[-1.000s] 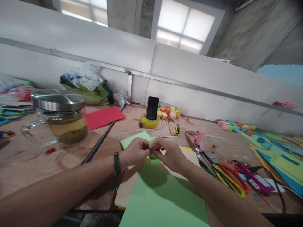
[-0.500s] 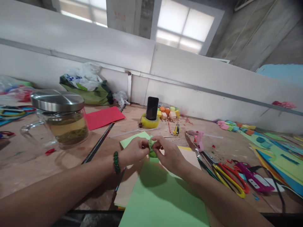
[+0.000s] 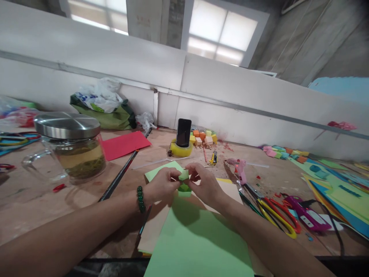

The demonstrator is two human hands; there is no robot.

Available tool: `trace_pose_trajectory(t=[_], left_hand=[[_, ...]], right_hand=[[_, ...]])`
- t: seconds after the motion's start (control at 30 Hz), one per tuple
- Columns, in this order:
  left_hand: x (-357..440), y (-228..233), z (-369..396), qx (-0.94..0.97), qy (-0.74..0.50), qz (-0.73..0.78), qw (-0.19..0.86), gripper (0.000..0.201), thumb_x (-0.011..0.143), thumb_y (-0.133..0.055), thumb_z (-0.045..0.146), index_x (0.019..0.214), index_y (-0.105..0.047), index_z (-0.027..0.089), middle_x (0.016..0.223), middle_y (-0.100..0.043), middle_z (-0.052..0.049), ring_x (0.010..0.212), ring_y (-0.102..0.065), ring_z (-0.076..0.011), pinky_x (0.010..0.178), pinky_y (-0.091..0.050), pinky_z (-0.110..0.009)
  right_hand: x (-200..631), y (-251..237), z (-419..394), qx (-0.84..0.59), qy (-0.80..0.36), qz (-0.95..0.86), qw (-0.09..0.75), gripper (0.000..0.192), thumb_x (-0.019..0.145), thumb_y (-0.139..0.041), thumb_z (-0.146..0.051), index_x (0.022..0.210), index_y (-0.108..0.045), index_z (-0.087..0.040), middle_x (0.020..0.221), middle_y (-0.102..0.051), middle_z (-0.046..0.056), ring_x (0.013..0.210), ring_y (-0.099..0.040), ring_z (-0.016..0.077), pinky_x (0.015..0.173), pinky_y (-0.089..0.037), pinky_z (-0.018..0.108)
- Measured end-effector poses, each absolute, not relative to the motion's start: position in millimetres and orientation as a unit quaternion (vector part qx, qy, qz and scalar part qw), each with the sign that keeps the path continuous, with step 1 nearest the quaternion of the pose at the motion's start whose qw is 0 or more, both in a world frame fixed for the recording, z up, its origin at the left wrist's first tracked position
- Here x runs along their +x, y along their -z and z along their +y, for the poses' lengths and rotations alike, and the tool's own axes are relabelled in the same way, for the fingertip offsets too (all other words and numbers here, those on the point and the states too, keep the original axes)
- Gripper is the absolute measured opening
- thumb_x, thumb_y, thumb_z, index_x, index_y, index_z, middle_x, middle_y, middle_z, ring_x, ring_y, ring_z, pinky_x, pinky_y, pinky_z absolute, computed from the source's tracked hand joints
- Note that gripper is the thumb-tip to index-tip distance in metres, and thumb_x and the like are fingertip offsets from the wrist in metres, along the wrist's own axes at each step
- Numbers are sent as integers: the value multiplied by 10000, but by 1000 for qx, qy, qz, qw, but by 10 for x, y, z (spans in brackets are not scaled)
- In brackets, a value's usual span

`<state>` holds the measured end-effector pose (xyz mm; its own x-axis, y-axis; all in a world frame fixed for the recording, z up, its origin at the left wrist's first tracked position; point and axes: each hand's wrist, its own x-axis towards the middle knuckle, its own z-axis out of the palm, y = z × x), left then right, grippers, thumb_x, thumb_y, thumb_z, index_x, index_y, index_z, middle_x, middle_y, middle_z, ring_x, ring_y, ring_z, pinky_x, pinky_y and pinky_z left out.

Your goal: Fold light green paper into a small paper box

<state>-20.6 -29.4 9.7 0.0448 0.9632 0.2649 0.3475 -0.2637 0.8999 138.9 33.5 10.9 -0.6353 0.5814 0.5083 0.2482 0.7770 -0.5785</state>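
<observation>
My left hand [image 3: 163, 185] and my right hand [image 3: 203, 184] meet above the table and pinch a small folded green paper piece [image 3: 183, 181] between their fingertips. A green bead bracelet [image 3: 140, 199] circles my left wrist. Under the hands lies a large light green sheet [image 3: 198, 246] on top of a tan sheet [image 3: 154, 231]. Part of the green piece is hidden by my fingers.
A glass jar with a metal lid [image 3: 72, 148] stands at the left, a red sheet [image 3: 124, 143] behind it. A phone [image 3: 183, 132] leans in a yellow tape roll. A pink glue gun [image 3: 240, 169], scissors [image 3: 281, 217] and coloured foam pieces [image 3: 331, 184] lie at the right.
My fingers have turned the green piece slightly and the hands shifted a little upward and left; the camera view dipped slightly.
</observation>
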Motion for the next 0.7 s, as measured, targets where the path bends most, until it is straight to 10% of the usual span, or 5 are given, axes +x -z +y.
trace_pose_trajectory(t=[0.4,0.7], left_hand=[[-286,-74,-299,694,-475,522,140,197,649,-502,72,666,-674,166,686,-670,-17,704,-584,-162,678,-435,-252],[-190,-42,-333,684,-448,559,139,248,640,-560,69,809,-705,177,811,-703,-34,755,-609,-178,705,-463,-271]], right_hand=[[1391,-167,433,-264,-348,-849,297,143,722,-621,-186,860,-650,-159,819,-684,23,663,-616,120,619,-495,238],[1379,-99,359,-266,-144,-901,311,135,673,-611,-63,641,-667,-182,612,-668,6,551,-568,119,532,-385,209]])
